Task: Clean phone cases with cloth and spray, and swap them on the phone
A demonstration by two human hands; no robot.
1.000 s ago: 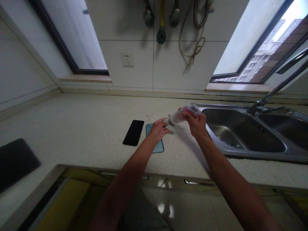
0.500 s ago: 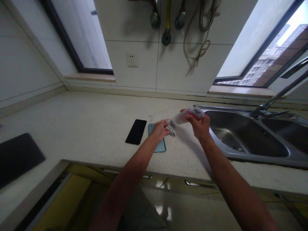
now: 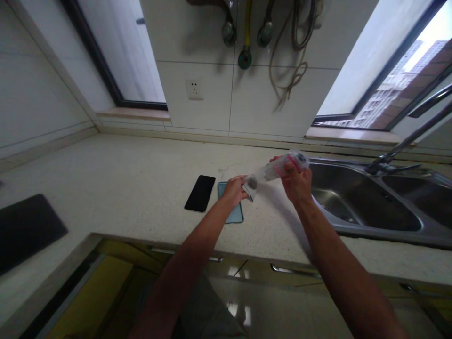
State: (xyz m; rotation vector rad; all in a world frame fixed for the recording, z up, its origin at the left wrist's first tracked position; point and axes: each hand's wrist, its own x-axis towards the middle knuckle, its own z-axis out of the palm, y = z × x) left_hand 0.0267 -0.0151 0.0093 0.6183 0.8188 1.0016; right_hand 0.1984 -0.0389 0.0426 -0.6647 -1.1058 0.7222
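Note:
My right hand (image 3: pixel 298 186) is closed around a clear, tube-shaped plastic package (image 3: pixel 275 169) with a pink band, held tilted above the counter beside the sink. A small grey-white flap (image 3: pixel 250 186) sits at the package's lower left end, pinched in the fingers of my left hand (image 3: pixel 233 189). Whether flap and package are one piece, I cannot tell. Beneath my left hand lies a light blue phone case (image 3: pixel 236 214), partly covered by the hand and wrist. To its left, a black-screened phone (image 3: pixel 199 193) rests flat on the counter.
A steel double sink (image 3: pixel 367 202) with a faucet (image 3: pixel 384 162) is set into the pale counter (image 3: pixel 148 174) on the right. A dark flat panel (image 3: pixel 30 230) lies at the far left. Pipe fittings (image 3: pixel 244 57) and a power socket (image 3: pixel 194 89) are on the back wall.
My right hand has moved slightly right and turned the package, so its right end reaches farther over the sink's edge. My left hand stays almost in place. The phone and case have not moved.

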